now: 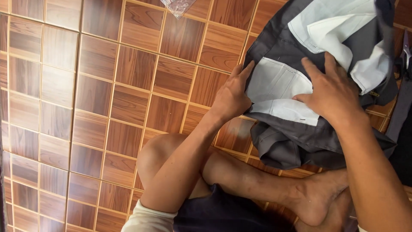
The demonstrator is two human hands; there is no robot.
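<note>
Grey garment [300, 133] under both flat hands [332, 92]

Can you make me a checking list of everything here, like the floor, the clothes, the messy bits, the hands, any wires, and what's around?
Surface: wood-pattern tiled floor; the person sits on it with legs folded.
Job's things: grey garment turned inside out, white pocket lining showing, lying crumpled on the floor.
Clutter: clear plastic wrapper at the top edge; small metal tool at the right edge, kind unclear.
Grippers: left hand presses the lining's left edge; right hand lies flat on the garment, fingers spread.
Cables: nothing seen.
Surroundings: dark fabric at the right edge.
</note>
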